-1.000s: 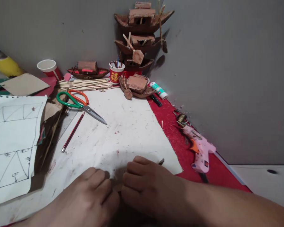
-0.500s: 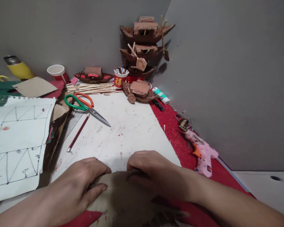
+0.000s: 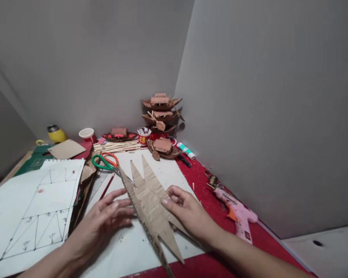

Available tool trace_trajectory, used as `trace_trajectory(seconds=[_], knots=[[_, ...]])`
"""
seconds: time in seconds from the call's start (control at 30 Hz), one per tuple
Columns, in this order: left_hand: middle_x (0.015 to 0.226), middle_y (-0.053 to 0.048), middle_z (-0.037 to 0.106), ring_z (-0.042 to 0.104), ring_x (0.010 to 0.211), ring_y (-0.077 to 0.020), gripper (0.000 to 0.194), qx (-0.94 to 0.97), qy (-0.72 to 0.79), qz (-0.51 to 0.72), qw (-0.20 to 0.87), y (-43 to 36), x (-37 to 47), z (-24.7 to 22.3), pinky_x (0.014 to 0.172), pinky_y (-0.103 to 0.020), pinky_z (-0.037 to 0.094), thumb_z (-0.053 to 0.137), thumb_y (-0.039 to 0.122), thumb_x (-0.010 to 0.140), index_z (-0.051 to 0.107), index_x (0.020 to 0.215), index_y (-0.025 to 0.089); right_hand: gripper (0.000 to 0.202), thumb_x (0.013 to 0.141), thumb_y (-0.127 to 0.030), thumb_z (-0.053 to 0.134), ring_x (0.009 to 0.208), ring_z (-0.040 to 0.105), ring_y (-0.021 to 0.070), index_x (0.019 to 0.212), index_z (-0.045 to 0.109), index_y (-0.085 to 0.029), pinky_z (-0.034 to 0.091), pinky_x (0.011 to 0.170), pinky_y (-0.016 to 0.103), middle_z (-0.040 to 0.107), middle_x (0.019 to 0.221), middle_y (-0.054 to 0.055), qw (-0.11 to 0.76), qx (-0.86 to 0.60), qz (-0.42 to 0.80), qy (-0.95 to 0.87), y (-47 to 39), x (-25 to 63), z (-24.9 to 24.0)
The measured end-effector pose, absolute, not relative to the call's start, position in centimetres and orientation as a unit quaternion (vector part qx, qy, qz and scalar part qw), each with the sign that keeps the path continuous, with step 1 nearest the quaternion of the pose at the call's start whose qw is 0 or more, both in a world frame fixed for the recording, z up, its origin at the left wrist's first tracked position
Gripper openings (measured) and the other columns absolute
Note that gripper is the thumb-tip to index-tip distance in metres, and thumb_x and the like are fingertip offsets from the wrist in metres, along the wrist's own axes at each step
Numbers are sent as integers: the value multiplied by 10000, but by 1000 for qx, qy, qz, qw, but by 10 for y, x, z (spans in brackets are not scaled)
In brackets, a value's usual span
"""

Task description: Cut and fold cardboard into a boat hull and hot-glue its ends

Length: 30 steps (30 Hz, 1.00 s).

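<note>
A cut cardboard piece [image 3: 150,197], brown with long pointed tips at both ends, is held tilted over the white sheet [image 3: 116,247]. My right hand [image 3: 181,206] pinches its right side between thumb and fingers. Along the left edge, which is folded up, my left hand [image 3: 113,212] has its fingers stretched out and apart; whether they touch the cardboard I cannot tell. Behind the piece lie scissors [image 3: 104,162] with green and orange handles, their blades partly covered. A dark red pencil [image 3: 106,187] lies near my left fingertips.
A sheet with drawn shapes [image 3: 55,193] lies at left. Cardboard boats [image 3: 161,101] are stacked in the back corner, another boat [image 3: 164,147] before them. Thin sticks [image 3: 118,146], paper cups [image 3: 87,134] and a glue stick [image 3: 186,150] line the back. A pink glue gun [image 3: 237,212] lies right.
The cardboard, low and gripped by both hands before, has been lifted and turned so its pointed tips show. My left hand's fingers have spread. The view has tilted upward.
</note>
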<state>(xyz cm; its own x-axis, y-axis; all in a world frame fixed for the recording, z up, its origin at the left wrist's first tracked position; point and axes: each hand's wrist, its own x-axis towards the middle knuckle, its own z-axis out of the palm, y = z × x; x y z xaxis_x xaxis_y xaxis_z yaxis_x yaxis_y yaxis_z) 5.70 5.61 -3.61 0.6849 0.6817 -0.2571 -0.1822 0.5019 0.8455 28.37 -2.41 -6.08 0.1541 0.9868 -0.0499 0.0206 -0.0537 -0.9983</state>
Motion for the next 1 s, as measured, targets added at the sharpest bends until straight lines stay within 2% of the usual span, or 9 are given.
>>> trace_trajectory(seconds=[0.17,0.33,0.5,0.67,0.87,0.93,1.0], knots=[[1028,-127,709,664,915,-227,318,416,279,262,825,28,73,-43,856,-348,484,642,230,827,637,1133,145,307,782,-419,645,591,450,108,735,441,-194,347,543,209,479,645,-53,503,-504,508,-484,-34,267,-64],[1004,-151,726,674,917,-283,417,405,333,289,801,13,76,-48,864,-402,486,699,223,757,618,1151,113,217,842,-366,563,685,516,141,794,551,-155,414,615,234,546,714,-9,459,-475,506,-555,-42,259,-61],[1051,-128,716,648,985,-299,460,477,392,296,729,-4,78,-49,857,-383,489,746,289,701,613,1112,130,220,805,-313,555,604,478,119,656,551,-151,391,550,212,522,620,-24,458,-526,444,-563,-45,260,-54],[1032,-108,716,621,1022,-320,448,512,402,315,690,-21,83,-39,865,-395,479,746,291,667,629,1070,133,140,751,-237,548,585,558,124,745,639,-131,453,590,235,612,645,-21,424,-468,567,-529,-48,266,-52],[962,-73,726,635,934,-287,275,563,450,311,619,-34,83,-33,835,-375,471,673,232,711,668,971,143,172,693,-162,546,597,581,115,806,671,-131,455,601,223,655,674,-19,385,-436,625,-521,-53,266,-54],[917,-68,728,631,921,-295,226,586,480,303,579,-37,84,-32,807,-370,471,654,218,708,680,919,142,175,714,-163,522,610,578,121,807,667,-131,458,608,230,658,701,-9,375,-446,600,-548,-55,261,-57],[845,-54,726,631,895,-293,154,610,494,292,546,-38,86,-31,776,-356,471,618,203,715,688,842,150,176,737,-155,502,659,579,136,812,659,-133,462,632,240,663,751,9,378,-482,526,-590,-58,254,-61]])
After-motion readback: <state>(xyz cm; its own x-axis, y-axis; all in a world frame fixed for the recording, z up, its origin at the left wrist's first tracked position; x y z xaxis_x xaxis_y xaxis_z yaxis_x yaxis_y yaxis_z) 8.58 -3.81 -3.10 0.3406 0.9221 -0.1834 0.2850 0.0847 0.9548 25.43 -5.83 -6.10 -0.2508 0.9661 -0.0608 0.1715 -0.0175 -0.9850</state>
